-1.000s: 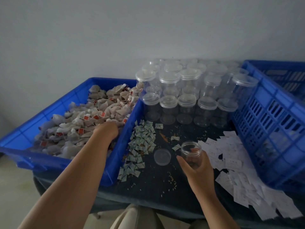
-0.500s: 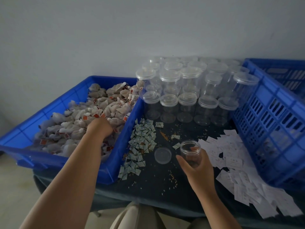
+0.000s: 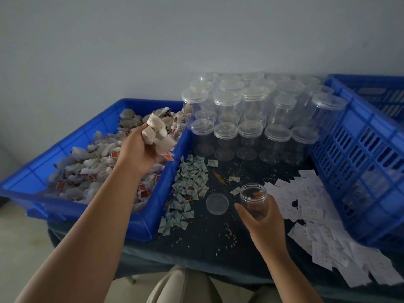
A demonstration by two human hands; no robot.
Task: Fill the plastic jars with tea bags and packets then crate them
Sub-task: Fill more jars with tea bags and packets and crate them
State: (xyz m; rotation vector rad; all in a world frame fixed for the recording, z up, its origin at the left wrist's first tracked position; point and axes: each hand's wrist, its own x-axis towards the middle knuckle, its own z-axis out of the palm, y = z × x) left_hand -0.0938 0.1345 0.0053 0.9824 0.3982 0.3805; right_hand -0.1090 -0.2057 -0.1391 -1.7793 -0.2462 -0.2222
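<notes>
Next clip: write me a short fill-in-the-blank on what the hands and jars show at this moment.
1. The left hand grips a bunch of ____ over the left crate.
2. The jar held by the right hand has no ____ on it.
3. The right crate is ____ in colour.
4. White slips lie to the jar's ____.
Missing words: tea bags; lid; blue; right.
</notes>
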